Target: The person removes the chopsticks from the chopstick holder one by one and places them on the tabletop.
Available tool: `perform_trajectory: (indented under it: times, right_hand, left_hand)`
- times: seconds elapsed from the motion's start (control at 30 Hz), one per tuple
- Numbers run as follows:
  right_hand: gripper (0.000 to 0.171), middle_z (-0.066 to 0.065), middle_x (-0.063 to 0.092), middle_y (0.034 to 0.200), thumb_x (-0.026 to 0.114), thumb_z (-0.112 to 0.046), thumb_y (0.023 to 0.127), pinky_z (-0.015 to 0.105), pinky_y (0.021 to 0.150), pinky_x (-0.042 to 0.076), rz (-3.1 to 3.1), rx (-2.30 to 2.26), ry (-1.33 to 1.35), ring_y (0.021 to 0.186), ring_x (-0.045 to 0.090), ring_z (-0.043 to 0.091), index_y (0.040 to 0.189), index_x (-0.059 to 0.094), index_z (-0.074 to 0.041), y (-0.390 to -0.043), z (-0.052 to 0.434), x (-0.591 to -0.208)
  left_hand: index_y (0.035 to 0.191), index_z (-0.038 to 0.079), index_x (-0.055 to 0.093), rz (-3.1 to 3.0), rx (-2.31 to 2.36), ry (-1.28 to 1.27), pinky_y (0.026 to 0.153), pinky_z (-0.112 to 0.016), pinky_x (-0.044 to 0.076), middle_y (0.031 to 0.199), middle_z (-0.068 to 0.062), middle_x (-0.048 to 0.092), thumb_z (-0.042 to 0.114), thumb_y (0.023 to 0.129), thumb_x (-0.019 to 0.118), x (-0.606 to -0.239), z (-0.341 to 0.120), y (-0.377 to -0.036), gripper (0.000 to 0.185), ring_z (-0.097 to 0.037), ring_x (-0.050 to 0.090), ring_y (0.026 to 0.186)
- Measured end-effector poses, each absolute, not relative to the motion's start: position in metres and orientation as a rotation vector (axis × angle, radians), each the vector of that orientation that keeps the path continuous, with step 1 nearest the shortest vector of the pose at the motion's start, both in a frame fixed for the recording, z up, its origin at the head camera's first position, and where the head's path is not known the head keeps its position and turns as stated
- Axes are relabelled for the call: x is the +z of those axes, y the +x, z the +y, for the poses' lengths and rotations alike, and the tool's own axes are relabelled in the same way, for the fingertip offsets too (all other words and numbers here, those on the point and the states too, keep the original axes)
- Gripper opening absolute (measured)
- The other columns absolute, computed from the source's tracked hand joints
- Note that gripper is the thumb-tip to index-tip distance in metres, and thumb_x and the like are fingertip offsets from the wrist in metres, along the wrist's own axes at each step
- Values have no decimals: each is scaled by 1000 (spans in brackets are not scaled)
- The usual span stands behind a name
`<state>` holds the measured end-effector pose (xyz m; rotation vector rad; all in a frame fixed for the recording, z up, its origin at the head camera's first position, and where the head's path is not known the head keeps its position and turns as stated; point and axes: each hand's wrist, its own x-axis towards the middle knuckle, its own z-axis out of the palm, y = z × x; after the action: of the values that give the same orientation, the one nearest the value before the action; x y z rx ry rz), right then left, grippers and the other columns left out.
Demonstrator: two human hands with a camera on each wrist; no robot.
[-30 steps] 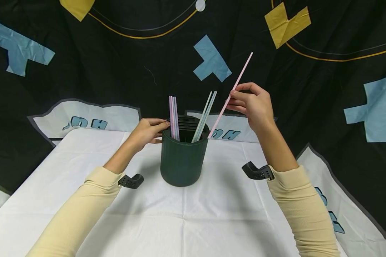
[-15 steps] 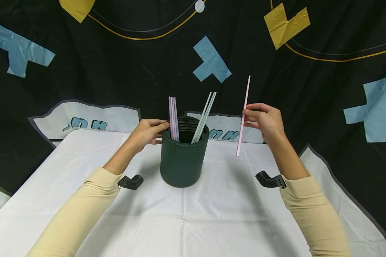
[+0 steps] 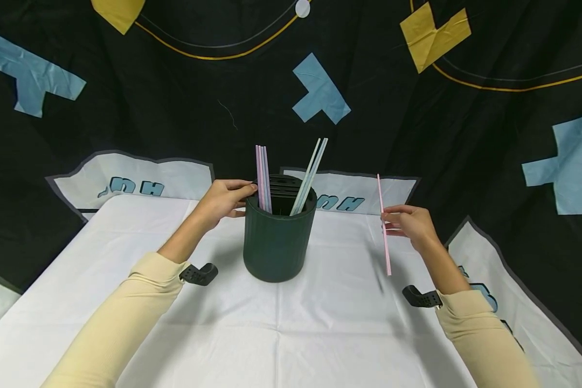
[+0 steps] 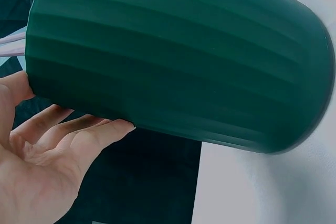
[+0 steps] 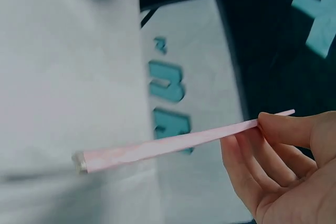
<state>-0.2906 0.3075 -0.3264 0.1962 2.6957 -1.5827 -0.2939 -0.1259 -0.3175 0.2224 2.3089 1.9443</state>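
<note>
We've got the pink straw (image 3: 384,226) pinched in the fingertips of the right hand (image 3: 412,226), thumb vs. the other fingers, w/ the grip a bit above its midpoint. It hangs near upright over the white table cover (image 3: 276,323), well right of the dark green cup (image 3: 278,242), lower tip close to the cloth but we can't tell if it touches. The left hand (image 3: 223,200) rests at the cup's rim side, fingers fairly straight against the ribbed wall, steadying rather than wrapping it.

Risks, as we judge them: the pinch is light and the straw is thin, so it could swivel or slip out, esp. if the tip drags on the cloth. A straw this light might also roll once down. The cup looks tall for its base w/ straws leaning out; a hard nudge from the left fingers could tip it.

Materials: the straw looks like paper, matte, narrow, stiff, w/ a flat cut end in the right wrist view. The cup is smooth matte plastic w/ vertical ribs, round, w/ inner dividers at the top. Inside stand a purple-pink bunch of straws (image 3: 262,178) on the left and a pale blue-green bunch (image 3: 311,172) leaning right. The cover is thin and creased; behind hangs a black backdrop (image 3: 174,108) w/ blue and yellow shapes.
</note>
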Motion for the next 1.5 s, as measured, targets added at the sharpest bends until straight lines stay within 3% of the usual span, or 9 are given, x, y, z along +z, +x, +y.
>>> perform_trajectory:
  times: [0.63,1.0,1.5]
  right_hand:
    - [43,-10,73,85,65,-12,97,24,69,63,2603,-1558,370,73,70,4,132,59,13,-298,359,-403]
    - [46,-6,74,80,69,-7,93,24,65,62,2554,-1559,426,68,68,4,130,57,18,-300,364,-423]
    - [45,-10,70,73,69,-4,92,21,61,61,2533,-1550,487,64,65,0,128,57,20,-301,370,-438]
  left_hand:
    - [138,0,59,2324,1925,231,89,-46,61,132,-21,64,25,103,60,-316,-126,-295,43,-36,67,120]
    - [136,1,61,2326,1932,226,89,-46,61,131,-21,65,24,103,61,-316,-126,-297,41,-36,67,119]
    - [136,0,61,2315,1930,221,89,-47,61,130,-21,65,23,103,61,-317,-126,-298,41,-38,66,119]
